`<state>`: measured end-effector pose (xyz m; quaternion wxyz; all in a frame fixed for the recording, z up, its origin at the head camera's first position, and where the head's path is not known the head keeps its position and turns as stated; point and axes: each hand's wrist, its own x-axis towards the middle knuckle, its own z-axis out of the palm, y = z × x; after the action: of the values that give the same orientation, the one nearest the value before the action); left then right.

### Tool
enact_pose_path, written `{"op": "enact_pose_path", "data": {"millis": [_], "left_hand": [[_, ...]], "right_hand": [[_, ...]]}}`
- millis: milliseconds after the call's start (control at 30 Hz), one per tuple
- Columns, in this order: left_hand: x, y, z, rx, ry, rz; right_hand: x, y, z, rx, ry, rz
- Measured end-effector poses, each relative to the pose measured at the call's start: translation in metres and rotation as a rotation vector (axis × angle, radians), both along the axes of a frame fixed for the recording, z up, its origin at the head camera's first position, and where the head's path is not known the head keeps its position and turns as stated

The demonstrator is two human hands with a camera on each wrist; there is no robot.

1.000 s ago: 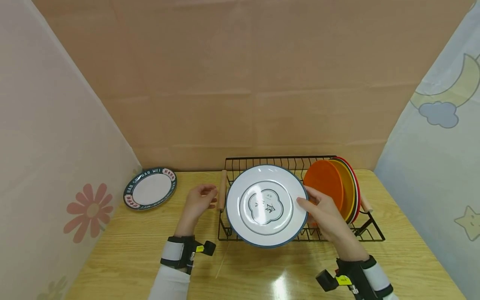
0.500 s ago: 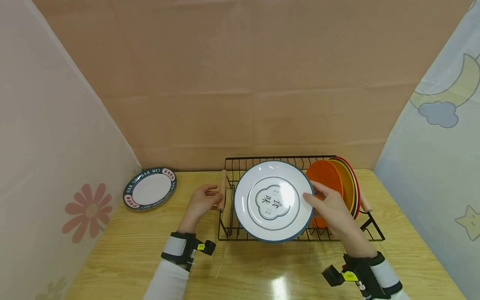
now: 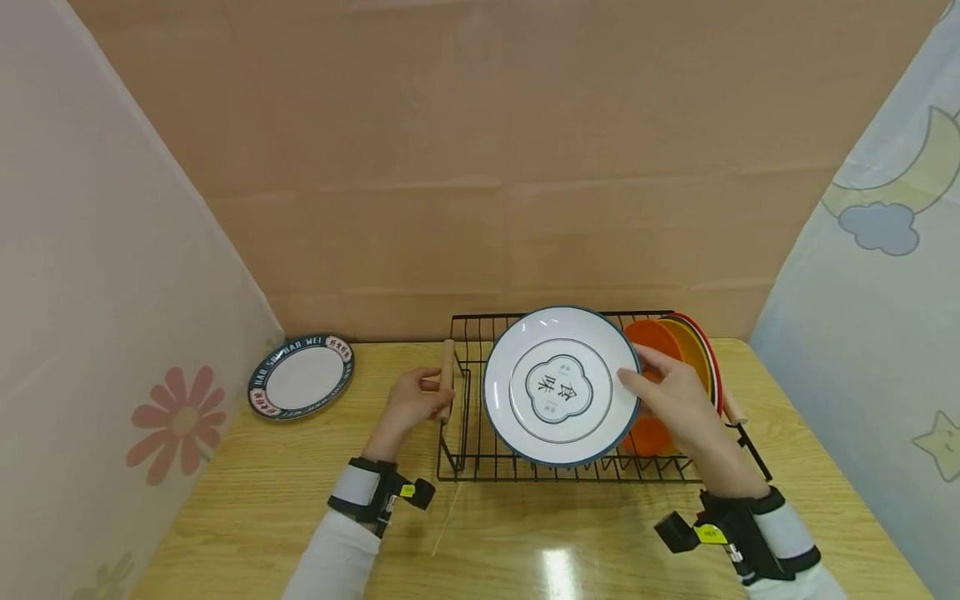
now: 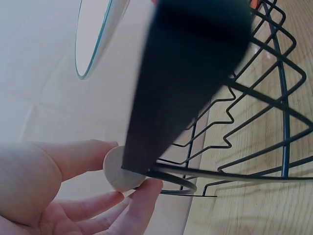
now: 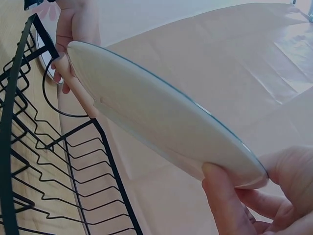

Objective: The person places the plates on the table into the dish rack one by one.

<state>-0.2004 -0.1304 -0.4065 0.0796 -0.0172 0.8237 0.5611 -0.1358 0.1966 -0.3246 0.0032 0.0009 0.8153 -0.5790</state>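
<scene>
My right hand [image 3: 672,400] pinches the right edge of a white plate [image 3: 558,433] with a blue rim, thumb on its underside, which faces me and bears a printed emblem. In the right wrist view this plate [image 5: 142,107] is tilted above the wires of the black dish rack [image 5: 93,156]. My left hand [image 3: 412,398] holds the wooden handle [image 3: 447,375] at the rack's left end. The left wrist view shows thumb and fingers around the end of that handle [image 4: 117,169]. Orange plates [image 3: 651,435] stand in the rack's right part, partly hidden behind my right hand and the white plate.
A yellow plate [image 3: 693,354] and a red-rimmed plate [image 3: 711,358] stand at the rack's right end. Left of the rack, a white plate with a dark lettered rim [image 3: 262,377] lies on the wooden table [image 3: 247,500]. Brown paper [image 3: 480,167] covers the wall behind.
The white plate has moved right and away from me in my right hand. My left hand has shifted right, from beside the rack's handle to gripping it.
</scene>
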Motion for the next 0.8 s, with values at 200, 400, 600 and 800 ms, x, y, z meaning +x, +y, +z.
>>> {"op": "enact_pose_path", "data": {"millis": [200, 400, 600, 800], "left_hand": [[0.000, 0.002, 0.003, -0.008, -0.016, 0.004], [0.000, 0.003, 0.003, -0.006, -0.010, -0.003], [0.000, 0.003, 0.002, -0.007, -0.009, -0.008], [0.000, 0.003, 0.002, -0.015, -0.003, 0.002]], "right_hand": [[-0.003, 0.003, 0.006, 0.031, 0.019, 0.002], [-0.009, 0.006, 0.016, 0.119, 0.039, -0.007], [-0.014, 0.007, 0.025, 0.254, 0.108, -0.031], [-0.015, 0.003, 0.030, 0.428, 0.205, -0.072]]}}
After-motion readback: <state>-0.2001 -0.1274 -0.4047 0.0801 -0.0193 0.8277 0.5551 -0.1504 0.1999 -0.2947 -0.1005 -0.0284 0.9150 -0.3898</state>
